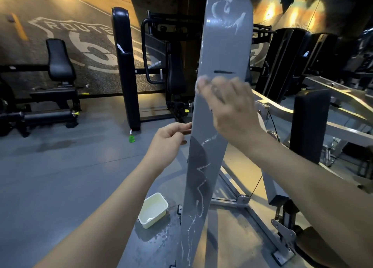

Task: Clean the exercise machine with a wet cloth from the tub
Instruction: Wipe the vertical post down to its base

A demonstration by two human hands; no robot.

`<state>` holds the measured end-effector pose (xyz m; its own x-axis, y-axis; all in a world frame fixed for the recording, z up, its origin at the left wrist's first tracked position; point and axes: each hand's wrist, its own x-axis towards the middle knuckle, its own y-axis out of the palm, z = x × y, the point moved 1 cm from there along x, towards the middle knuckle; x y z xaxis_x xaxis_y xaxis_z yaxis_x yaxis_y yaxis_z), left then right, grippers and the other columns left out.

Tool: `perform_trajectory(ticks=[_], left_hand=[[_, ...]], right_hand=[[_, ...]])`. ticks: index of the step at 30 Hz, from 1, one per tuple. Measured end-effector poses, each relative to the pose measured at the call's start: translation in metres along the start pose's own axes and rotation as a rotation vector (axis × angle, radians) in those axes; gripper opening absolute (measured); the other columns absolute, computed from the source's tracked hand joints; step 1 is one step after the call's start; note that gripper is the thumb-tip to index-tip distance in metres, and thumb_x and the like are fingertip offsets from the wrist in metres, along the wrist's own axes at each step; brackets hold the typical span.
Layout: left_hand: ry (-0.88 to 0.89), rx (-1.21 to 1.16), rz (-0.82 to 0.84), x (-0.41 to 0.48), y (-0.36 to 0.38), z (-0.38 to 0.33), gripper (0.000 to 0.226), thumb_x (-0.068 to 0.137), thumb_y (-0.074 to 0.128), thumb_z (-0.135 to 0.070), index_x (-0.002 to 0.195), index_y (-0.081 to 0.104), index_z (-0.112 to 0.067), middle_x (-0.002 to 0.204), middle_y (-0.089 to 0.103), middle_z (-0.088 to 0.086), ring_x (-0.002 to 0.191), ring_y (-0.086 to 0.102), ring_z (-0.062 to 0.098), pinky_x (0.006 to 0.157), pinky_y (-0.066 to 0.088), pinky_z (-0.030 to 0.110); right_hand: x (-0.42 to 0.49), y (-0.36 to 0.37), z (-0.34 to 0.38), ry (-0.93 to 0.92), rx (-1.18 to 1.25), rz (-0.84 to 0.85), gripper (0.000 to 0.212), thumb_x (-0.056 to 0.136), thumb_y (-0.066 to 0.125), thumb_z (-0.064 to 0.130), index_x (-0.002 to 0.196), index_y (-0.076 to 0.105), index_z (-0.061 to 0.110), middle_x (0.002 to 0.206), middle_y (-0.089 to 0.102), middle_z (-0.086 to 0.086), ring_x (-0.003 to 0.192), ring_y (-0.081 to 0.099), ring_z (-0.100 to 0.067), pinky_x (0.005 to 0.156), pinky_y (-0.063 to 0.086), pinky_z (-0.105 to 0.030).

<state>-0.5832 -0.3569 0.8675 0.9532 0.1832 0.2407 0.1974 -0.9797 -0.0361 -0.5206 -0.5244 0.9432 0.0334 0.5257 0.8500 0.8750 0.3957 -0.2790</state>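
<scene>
In the head view, the right hand (228,106) pressed the white cloth (200,84) on the grey panel (224,45) of the exercise machine. Its fingers (211,89) looked spread flat, though blurred. The left hand (169,144) met the panel's left edge below them; I could not tell whether it pinched or only touched. The panel ran upright, so white streaks (226,15) lay above these fingers and more below. The tub (159,197) stood on the floor, far beneath.

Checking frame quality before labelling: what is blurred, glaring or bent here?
Head view: the right hand and cloth are smeared by motion; the left hand is fairly sharp; warm wall lights blow out; the wide lens bows the grey panel.
</scene>
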Motion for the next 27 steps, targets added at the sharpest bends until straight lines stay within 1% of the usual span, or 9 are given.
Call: perform_trajectory(ticks=[3, 6, 8, 13, 18, 20, 23, 25, 27], left_hand=[[-0.006, 0.011, 0.001, 0.001, -0.002, -0.001, 0.053, 0.096, 0.036, 0.009, 0.102, 0.076, -0.026, 0.104, 0.078, -0.017, 0.107, 0.069, 0.001, 0.098, 0.056, 0.035], [-0.027, 0.014, -0.007, 0.002, -0.002, -0.004, 0.051, 0.096, 0.038, 0.009, 0.097, 0.076, -0.025, 0.101, 0.078, -0.016, 0.104, 0.07, 0.002, 0.097, 0.056, 0.035], [-0.028, 0.023, 0.002, 0.003, -0.003, -0.003, 0.052, 0.095, 0.038, 0.009, 0.097, 0.077, -0.025, 0.101, 0.078, -0.014, 0.105, 0.07, 0.002, 0.097, 0.056, 0.036], [-0.026, 0.035, 0.024, 0.001, -0.005, 0.003, 0.056, 0.094, 0.034, 0.012, 0.108, 0.074, -0.025, 0.107, 0.078, -0.012, 0.109, 0.07, 0.005, 0.097, 0.054, 0.038], [-0.034, 0.021, -0.013, -0.002, 0.001, 0.008, 0.055, 0.093, 0.032, 0.014, 0.123, 0.07, -0.012, 0.114, 0.076, -0.007, 0.111, 0.069, 0.007, 0.092, 0.054, 0.032], [-0.032, 0.024, -0.026, -0.003, 0.004, 0.011, 0.058, 0.092, 0.031, 0.015, 0.128, 0.069, -0.011, 0.118, 0.074, -0.005, 0.114, 0.067, 0.007, 0.092, 0.055, 0.03], [0.0, 0.053, -0.042, -0.006, 0.005, 0.017, 0.063, 0.091, 0.03, 0.017, 0.132, 0.067, -0.015, 0.12, 0.073, -0.01, 0.117, 0.066, 0.005, 0.094, 0.054, 0.032], [0.042, 0.092, -0.038, -0.009, 0.007, 0.021, 0.065, 0.092, 0.031, 0.017, 0.135, 0.064, -0.018, 0.122, 0.071, -0.011, 0.118, 0.065, 0.006, 0.095, 0.054, 0.034], [0.072, 0.135, -0.028, -0.011, 0.008, 0.025, 0.064, 0.093, 0.034, 0.015, 0.138, 0.061, -0.022, 0.126, 0.07, -0.012, 0.119, 0.064, 0.006, 0.098, 0.054, 0.035]], right_hand=[[0.003, -0.007, -0.01, -0.13, -0.009, 0.031, 0.044, 0.098, 0.052, 0.001, 0.137, 0.063, 0.018, 0.105, 0.061, -0.007, 0.092, 0.041, -0.027, 0.076, 0.034, -0.04], [0.014, -0.006, -0.015, 0.029, -0.007, -0.034, 0.05, 0.089, 0.06, -0.001, 0.135, 0.063, 0.018, 0.108, 0.057, -0.008, 0.092, 0.041, -0.028, 0.076, 0.034, -0.04], [-0.001, -0.003, -0.002, 0.037, 0.028, -0.021, 0.052, 0.089, 0.057, -0.004, 0.138, 0.061, 0.013, 0.11, 0.055, -0.009, 0.089, 0.044, -0.03, 0.074, 0.035, -0.041], [-0.072, -0.008, 0.005, -0.192, 0.087, 0.178, 0.049, 0.1, 0.037, -0.003, 0.139, 0.061, 0.016, 0.105, 0.058, -0.008, 0.086, 0.05, -0.03, 0.075, 0.04, -0.042], [-0.067, -0.01, -0.02, 0.043, 0.091, 0.052, 0.048, 0.091, 0.061, -0.004, 0.134, 0.067, 0.017, 0.107, 0.06, -0.012, 0.092, 0.049, -0.031, 0.08, 0.037, -0.042], [-0.086, -0.004, -0.005, 0.083, 0.13, 0.053, 0.045, 0.092, 0.059, -0.005, 0.134, 0.066, 0.011, 0.111, 0.057, -0.011, 0.09, 0.051, -0.033, 0.077, 0.039, -0.042], [-0.133, 0.005, 0.021, -0.064, 0.175, 0.184, 0.038, 0.098, 0.052, -0.003, 0.132, 0.066, 0.007, 0.108, 0.062, -0.01, 0.08, 0.056, -0.033, 0.068, 0.041, -0.04], [-0.142, 0.003, 0.023, -0.161, 0.169, 0.272, 0.038, 0.1, 0.048, -0.003, 0.131, 0.066, 0.01, 0.101, 0.064, -0.009, 0.078, 0.057, -0.032, 0.067, 0.042, -0.039], [-0.127, -0.006, 0.015, -0.135, 0.164, 0.246, 0.041, 0.102, 0.04, 0.0, 0.128, 0.067, 0.014, 0.097, 0.063, -0.008, 0.077, 0.055, -0.03, 0.068, 0.039, -0.039]])
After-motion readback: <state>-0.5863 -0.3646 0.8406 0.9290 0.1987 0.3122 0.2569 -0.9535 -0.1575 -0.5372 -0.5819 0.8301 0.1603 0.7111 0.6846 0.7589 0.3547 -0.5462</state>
